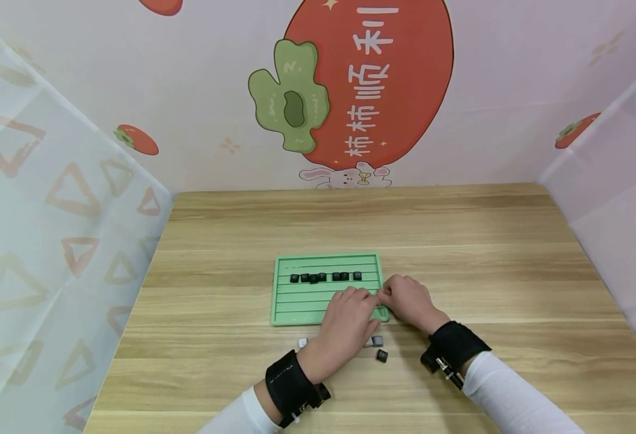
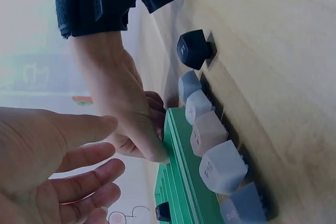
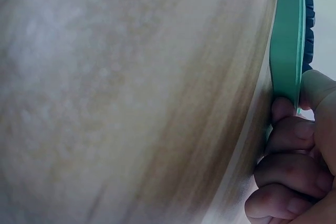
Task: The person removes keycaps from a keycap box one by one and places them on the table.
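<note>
A green tray with ridged rows lies on the table, bearing several black keycaps in a line. At its right edge my right hand pinches the rim, thumb on top and the other fingers curled against the side, as the right wrist view shows. My left hand is over the tray's lower right part, fingers loosely bent; in the left wrist view nothing is between them. Beneath that hand, several grey and white keycaps stand in a row along the tray's near side, partly hidden in the head view.
One loose black keycap sits on the table near the right end of that row. The wooden table meets a printed backdrop behind and white cloth walls at both sides. Black bands with cameras circle both wrists.
</note>
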A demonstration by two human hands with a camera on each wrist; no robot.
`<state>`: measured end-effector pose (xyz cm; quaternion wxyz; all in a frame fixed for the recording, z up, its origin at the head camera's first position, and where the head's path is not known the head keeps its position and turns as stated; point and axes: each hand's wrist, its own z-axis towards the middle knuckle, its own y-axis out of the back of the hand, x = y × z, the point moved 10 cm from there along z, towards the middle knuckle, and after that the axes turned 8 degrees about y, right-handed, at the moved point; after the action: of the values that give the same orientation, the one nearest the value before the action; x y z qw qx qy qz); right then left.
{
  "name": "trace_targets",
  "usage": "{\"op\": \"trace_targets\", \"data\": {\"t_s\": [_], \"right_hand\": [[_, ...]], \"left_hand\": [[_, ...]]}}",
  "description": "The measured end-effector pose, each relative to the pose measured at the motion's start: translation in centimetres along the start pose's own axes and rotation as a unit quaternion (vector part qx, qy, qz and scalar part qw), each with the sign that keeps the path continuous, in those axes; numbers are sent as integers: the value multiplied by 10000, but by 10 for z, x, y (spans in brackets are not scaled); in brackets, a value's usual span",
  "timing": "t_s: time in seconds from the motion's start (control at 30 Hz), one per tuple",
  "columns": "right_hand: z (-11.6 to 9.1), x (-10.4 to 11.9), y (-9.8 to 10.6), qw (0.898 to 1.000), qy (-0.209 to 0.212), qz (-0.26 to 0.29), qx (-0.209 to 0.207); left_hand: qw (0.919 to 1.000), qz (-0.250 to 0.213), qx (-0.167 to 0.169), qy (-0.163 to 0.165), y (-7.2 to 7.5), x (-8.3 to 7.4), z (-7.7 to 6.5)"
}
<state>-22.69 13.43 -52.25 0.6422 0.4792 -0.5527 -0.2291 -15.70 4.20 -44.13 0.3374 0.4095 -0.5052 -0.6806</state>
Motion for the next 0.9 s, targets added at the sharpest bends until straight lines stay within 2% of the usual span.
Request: {"op": "trace_targets", "data": {"t_s": [0.13,0.47,0.67,0.9], "right_hand": [[0,0,-1,10000,-18,11,1],[1,-1,0,10000,14,-57,-42],[0,1,1,10000,24,-45,-22],[0,2,2,10000,41,-61,-16]], "left_hand": [[10000,-10,-1,79,-1,6,4],[9989,-189,-344,258,2,18,11],[9987,-158,-253,420,0,24,16],[9986,-60,-289,429,-1,28,20]]}}
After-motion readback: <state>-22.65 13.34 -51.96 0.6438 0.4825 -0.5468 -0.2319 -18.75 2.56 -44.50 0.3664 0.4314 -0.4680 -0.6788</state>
